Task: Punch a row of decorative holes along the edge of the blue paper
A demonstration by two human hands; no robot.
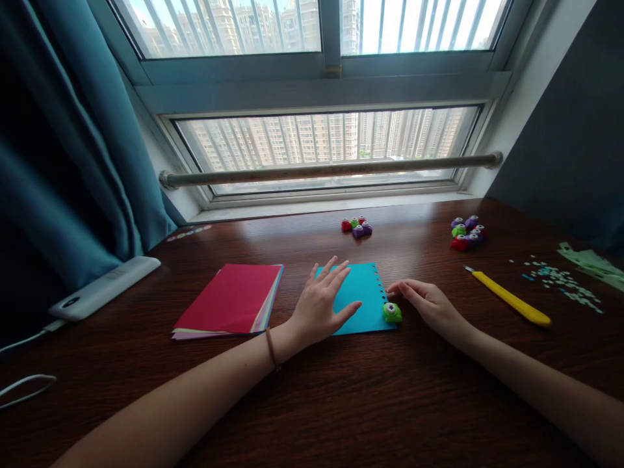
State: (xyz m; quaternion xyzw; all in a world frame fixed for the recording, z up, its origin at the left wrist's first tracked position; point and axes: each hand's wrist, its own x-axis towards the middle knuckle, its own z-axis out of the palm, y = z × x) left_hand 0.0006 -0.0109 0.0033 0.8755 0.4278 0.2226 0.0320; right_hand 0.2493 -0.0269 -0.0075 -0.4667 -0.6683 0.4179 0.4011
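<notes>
On desk: sheet, centre; paper stack, left of sheet; hole punch, at sheet's right edge; knife, farther right.

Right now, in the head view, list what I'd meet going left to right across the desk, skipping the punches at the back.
White device, stack of colored paper, left hand, green punch, right hand, yellow knife, scattered paper bits, green paper strips.

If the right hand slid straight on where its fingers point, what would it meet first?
Most likely the blue paper, at its hole-punched right edge; whether the right hand already touches it is unclear.
</notes>
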